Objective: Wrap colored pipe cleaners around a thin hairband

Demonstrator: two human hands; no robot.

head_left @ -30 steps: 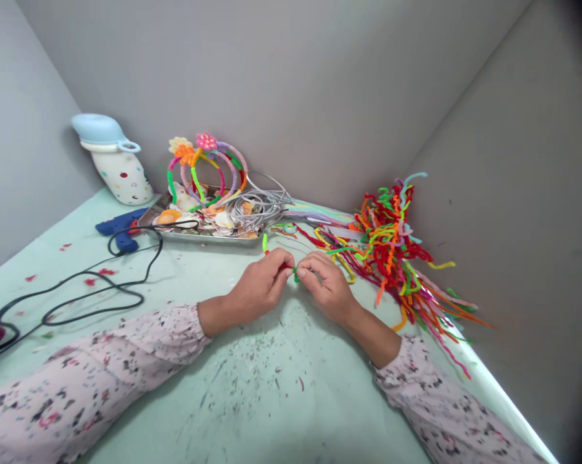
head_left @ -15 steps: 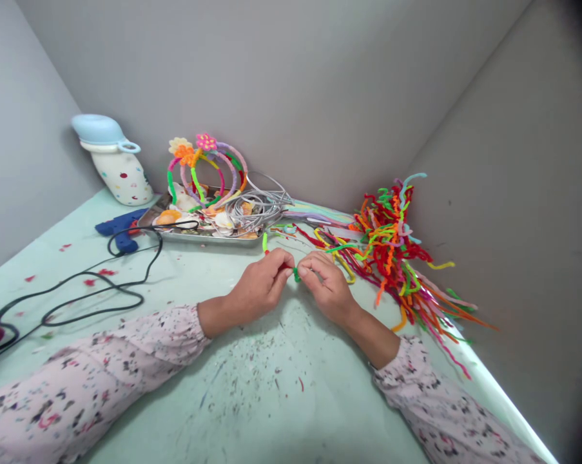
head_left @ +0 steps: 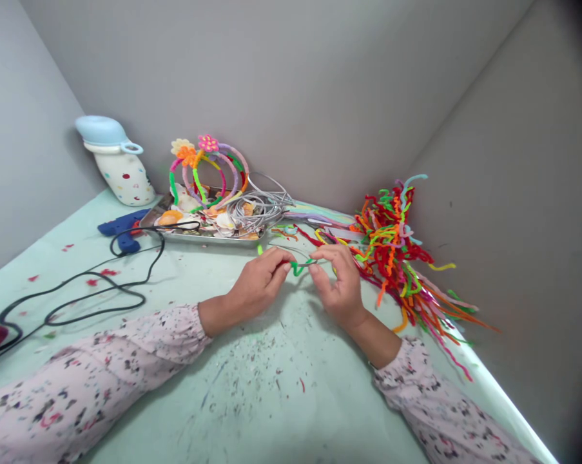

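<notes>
My left hand (head_left: 254, 283) is closed in a pinch on a thin grey wire wrapped with pipe cleaner. A lime pipe cleaner end (head_left: 260, 249) pokes out behind its knuckles. From its fingertips a green pipe cleaner (head_left: 296, 269) bends in a loose zigzag along the wire toward the right. My right hand (head_left: 339, 283) is beside the green end, thumb and forefinger parted. The bare grey wire loops behind the fingers; part of it is hidden by both hands.
A metal tray (head_left: 208, 240) at the back holds scraps, coiled grey wire (head_left: 261, 209) and colourful wrapped hoops with flowers (head_left: 187, 154). Left are a blue glue gun (head_left: 121, 225), black cord (head_left: 140, 283) and bottle (head_left: 121, 171). Bundled pipe cleaners (head_left: 392, 238) lie right.
My right thumb and forefinger have parted from the green pipe cleaner and moved slightly right. More of the green piece and the grey wire shows between my hands.
</notes>
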